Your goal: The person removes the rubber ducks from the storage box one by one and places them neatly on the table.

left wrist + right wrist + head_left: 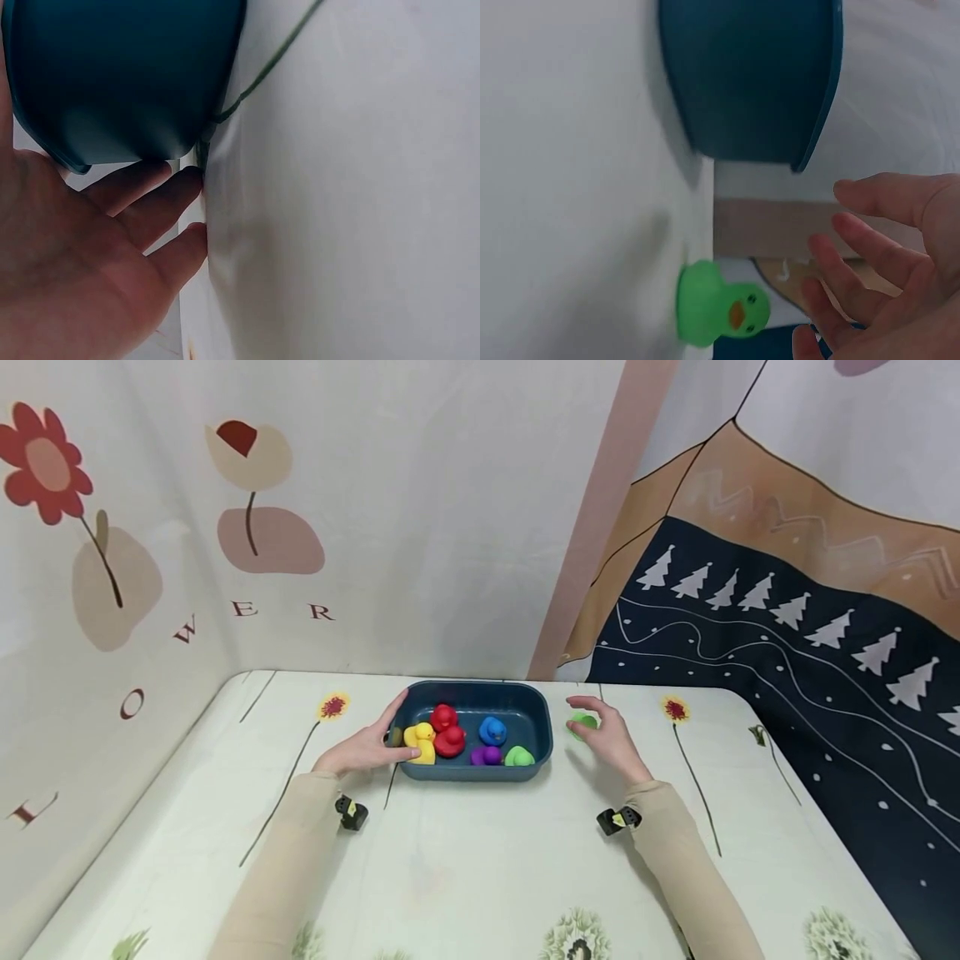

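Note:
A dark blue plastic tub (472, 772) stands on the table with several small rubber ducks in it. My left hand (363, 747) holds the tub's left end, thumb along the near side by the yellow duck (420, 745) and fingers round the outer wall. In the left wrist view, fingertips (191, 180) lie at the tub's end wall (127, 90). To the right of the tub, my right hand (611, 743) hovers with parted fingers near a light green duck (716, 304). The right wrist view shows this duck standing on the table, apart from the fingers.
Inside the tub are red ducks (450, 742), a blue duck (492, 731), a purple duck (486, 756) and another green duck (519, 757). A pale flower-printed cloth (480, 868) covers the table. Behind it hangs a printed curtain (420, 527).

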`<action>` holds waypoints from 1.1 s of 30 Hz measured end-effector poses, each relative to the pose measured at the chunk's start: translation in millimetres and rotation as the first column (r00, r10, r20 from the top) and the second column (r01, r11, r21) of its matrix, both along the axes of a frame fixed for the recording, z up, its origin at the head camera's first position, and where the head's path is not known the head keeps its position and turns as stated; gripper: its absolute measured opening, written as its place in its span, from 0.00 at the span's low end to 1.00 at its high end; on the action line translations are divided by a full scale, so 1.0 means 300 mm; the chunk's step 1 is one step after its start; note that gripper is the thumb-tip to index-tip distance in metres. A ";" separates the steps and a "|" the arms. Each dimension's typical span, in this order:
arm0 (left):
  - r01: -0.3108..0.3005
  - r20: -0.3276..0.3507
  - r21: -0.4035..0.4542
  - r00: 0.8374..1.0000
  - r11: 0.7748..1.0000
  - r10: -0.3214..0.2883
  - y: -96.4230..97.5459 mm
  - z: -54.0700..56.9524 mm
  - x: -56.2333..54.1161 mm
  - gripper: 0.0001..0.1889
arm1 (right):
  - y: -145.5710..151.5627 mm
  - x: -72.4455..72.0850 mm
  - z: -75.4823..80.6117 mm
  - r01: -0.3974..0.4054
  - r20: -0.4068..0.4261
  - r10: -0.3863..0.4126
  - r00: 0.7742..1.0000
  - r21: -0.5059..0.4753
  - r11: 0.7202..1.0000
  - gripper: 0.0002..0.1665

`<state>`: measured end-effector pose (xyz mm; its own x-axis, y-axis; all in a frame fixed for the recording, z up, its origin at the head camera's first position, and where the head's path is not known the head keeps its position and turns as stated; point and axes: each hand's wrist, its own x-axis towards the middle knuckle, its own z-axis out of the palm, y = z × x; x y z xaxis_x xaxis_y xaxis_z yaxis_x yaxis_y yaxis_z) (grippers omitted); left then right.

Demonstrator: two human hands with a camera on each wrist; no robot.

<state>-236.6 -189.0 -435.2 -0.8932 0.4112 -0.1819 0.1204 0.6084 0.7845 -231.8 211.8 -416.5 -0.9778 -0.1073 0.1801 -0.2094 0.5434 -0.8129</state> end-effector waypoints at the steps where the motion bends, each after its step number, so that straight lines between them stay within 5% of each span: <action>1: 0.000 0.000 0.000 1.000 1.000 0.000 0.000 0.000 0.000 0.55 | -0.007 0.002 0.002 -0.004 0.000 0.004 1.000 -0.003 1.000 0.23; 14: 0.001 0.007 0.020 1.000 1.000 -0.001 0.000 -0.003 0.000 0.56 | -0.092 0.033 0.013 -0.125 -0.043 0.124 0.991 -0.019 0.992 0.19; 33: 0.007 -0.003 0.052 1.000 0.999 -0.007 -0.003 -0.003 -0.002 0.55 | -0.179 0.056 -0.006 -0.306 -0.117 0.314 0.942 0.081 0.949 0.16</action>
<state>-237.1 -189.7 -436.3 -0.8909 0.4260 -0.1576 0.1265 0.5661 0.8146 -215.1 158.0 -418.4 -0.8637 -0.4161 0.2843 -0.4747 0.4824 -0.7362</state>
